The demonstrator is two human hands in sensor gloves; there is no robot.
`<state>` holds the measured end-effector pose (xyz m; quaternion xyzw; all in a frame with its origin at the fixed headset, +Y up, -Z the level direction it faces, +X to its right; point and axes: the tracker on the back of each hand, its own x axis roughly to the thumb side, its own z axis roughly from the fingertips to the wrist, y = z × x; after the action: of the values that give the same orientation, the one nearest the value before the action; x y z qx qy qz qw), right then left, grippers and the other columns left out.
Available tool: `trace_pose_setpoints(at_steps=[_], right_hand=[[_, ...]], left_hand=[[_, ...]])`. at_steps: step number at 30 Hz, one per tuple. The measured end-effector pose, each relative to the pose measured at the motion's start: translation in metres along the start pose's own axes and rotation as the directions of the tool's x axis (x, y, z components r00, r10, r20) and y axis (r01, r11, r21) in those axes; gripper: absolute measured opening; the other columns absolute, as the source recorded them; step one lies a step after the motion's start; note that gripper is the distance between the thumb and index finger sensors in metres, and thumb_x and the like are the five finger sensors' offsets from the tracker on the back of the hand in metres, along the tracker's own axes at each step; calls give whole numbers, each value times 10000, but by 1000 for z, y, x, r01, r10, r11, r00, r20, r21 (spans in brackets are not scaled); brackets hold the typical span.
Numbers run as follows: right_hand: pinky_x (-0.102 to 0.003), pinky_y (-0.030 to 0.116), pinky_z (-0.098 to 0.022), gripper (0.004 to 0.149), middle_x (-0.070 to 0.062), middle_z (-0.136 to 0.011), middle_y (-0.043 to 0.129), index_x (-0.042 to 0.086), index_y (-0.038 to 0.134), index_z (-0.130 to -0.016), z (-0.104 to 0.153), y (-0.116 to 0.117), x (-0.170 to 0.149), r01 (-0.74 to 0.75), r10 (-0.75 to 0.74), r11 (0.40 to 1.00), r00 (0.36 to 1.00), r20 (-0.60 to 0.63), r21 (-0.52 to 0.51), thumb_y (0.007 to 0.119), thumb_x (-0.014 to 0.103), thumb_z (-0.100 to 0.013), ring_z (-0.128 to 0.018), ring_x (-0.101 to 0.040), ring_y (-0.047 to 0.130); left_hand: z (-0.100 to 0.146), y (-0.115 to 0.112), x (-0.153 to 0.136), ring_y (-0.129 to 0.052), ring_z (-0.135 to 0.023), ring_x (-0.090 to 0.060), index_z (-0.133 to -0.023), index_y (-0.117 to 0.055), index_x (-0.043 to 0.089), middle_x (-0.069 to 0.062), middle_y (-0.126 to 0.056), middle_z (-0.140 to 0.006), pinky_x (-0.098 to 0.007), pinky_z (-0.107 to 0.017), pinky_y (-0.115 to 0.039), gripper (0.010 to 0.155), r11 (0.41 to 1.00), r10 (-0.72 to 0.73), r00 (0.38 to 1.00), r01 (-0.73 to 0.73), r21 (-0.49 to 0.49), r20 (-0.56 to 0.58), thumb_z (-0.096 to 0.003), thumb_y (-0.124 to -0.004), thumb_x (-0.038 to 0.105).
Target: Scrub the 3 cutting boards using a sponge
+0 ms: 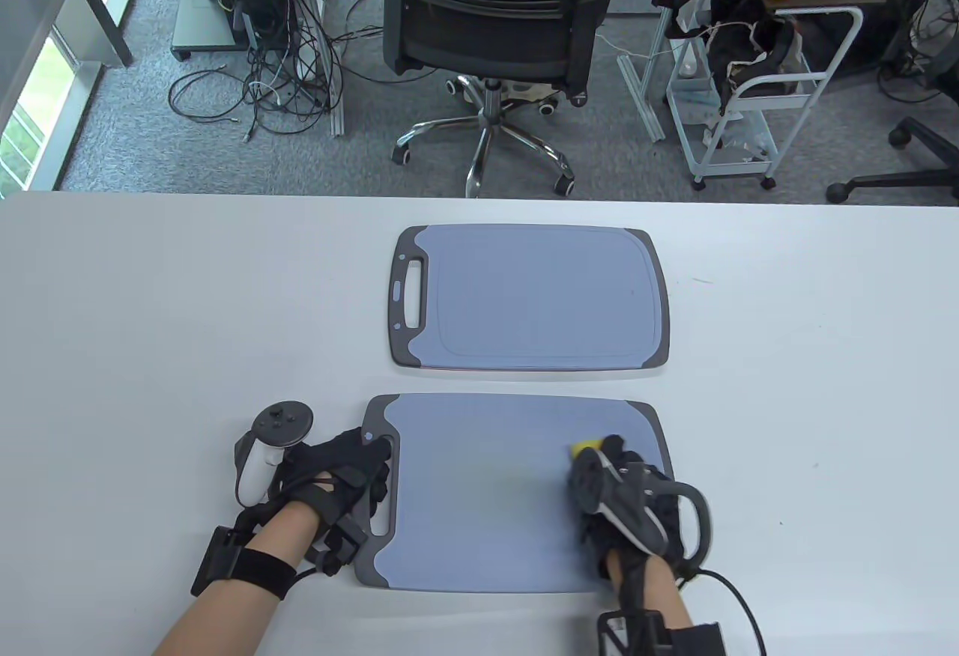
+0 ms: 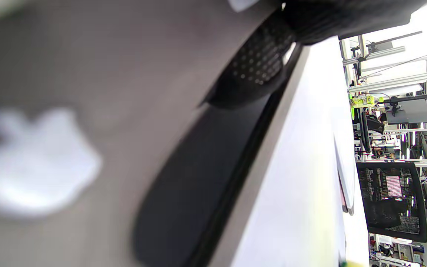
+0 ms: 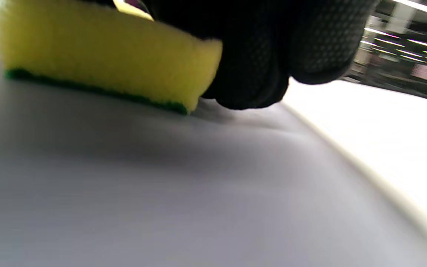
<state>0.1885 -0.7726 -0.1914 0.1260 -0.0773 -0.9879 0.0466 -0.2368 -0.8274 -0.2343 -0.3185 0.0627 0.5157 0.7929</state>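
Two blue cutting boards with grey ends lie on the white table. The near board (image 1: 487, 495) sits at the front; the far board (image 1: 539, 296) lies behind it, and looks stacked on another board. My right hand (image 1: 610, 480) grips a yellow sponge (image 1: 583, 450) with a green scrub face (image 3: 98, 91) and presses it on the near board's right part (image 3: 161, 185). My left hand (image 1: 352, 472) rests on the near board's grey handle end (image 1: 378, 536), fingers lying over the handle slot (image 2: 206, 178). In the left wrist view one gloved finger (image 2: 258, 63) touches that grey end.
The white table (image 1: 150, 326) stretches wide on both sides of the boards. Beyond its far edge stand a black office chair (image 1: 494, 27), a white wire cart (image 1: 757, 102) and cables on the floor.
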Motion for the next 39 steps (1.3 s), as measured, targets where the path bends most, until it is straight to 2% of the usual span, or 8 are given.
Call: trace_pose_setpoints(at_steps=[6, 13, 17, 21, 27, 30, 34, 39], right_hand=[[-465, 785, -476, 726, -120, -765, 848, 64, 658, -1015, 2, -3, 6, 10, -8, 1000, 997, 74, -24, 704, 565, -492, -565, -266, 916], [-458, 788, -489, 738, -109, -770, 834, 82, 633, -1026, 69, -29, 191, -24, 90, 993, 773, 628, -112, 683, 585, -490, -579, -252, 911], [-467, 784, -493, 744, -104, -767, 839, 87, 647, -1023, 93, -33, 233, 20, 67, 993, 704, 707, -114, 691, 595, -480, -581, -258, 912], [-468, 785, -491, 725, -87, -781, 845, 124, 646, -1030, 74, -30, 195, -10, 95, 990, 790, 606, -142, 703, 585, -474, -582, -255, 917], [-470, 782, -484, 719, -104, -780, 848, 97, 644, -1029, 19, -3, 26, -28, 31, 999, 992, 120, -26, 682, 570, -489, -574, -262, 915], [-486, 771, -476, 725, -127, -774, 842, 74, 640, -1028, 10, 7, -31, -17, 18, 1000, 995, -96, 17, 702, 557, -491, -568, -284, 911], [-470, 786, -469, 732, -124, -756, 857, 49, 655, -1012, 8, 1, -10, -24, 24, 1000, 1000, 2, 5, 700, 561, -491, -555, -270, 922], [-466, 785, -471, 733, -128, -743, 845, 64, 655, -1013, 41, -18, 123, 58, -28, 997, 900, 436, -54, 700, 575, -489, -554, -260, 914]], left_hand=[[0, 0, 0, -1067, -438, -14, -937, -727, 155, 71, -935, -692, -233, -313, -1022, 529, 1000, -4, 1000, 4, 3, 0, -587, -757, 551], [0, 0, 0, -1067, -440, -17, -938, -727, 154, 70, -934, -695, -234, -315, -1023, 529, 1000, 0, 1000, 0, -1, -1, -588, -759, 548], [0, 0, 0, -1068, -444, -22, -940, -725, 152, 66, -934, -698, -240, -319, -1023, 530, 1000, 7, 1000, -7, -10, -1, -588, -760, 546], [0, 0, 0, -1068, -444, -22, -940, -725, 152, 66, -934, -698, -239, -318, -1022, 530, 1000, 4, 1000, -4, -8, 1, -587, -760, 545], [0, 0, 1, -1068, -441, -19, -938, -728, 152, 70, -935, -694, -236, -314, -1022, 531, 1000, -1, 1000, 1, 0, -2, -588, -757, 550], [0, 0, 1, -1067, -437, -12, -937, -729, 156, 76, -935, -692, -230, -310, -1021, 533, 1000, -12, 1000, 12, 9, -2, -587, -754, 558], [-1, 0, 0, -1066, -435, -11, -938, -727, 157, 77, -935, -691, -229, -308, -1020, 535, 1000, -14, 1000, 14, 12, -1, -585, -754, 558], [0, 0, 0, -1065, -441, -15, -940, -725, 156, 73, -933, -695, -232, -312, -1019, 535, 1000, -7, 1000, 7, 5, -1, -586, -755, 556]])
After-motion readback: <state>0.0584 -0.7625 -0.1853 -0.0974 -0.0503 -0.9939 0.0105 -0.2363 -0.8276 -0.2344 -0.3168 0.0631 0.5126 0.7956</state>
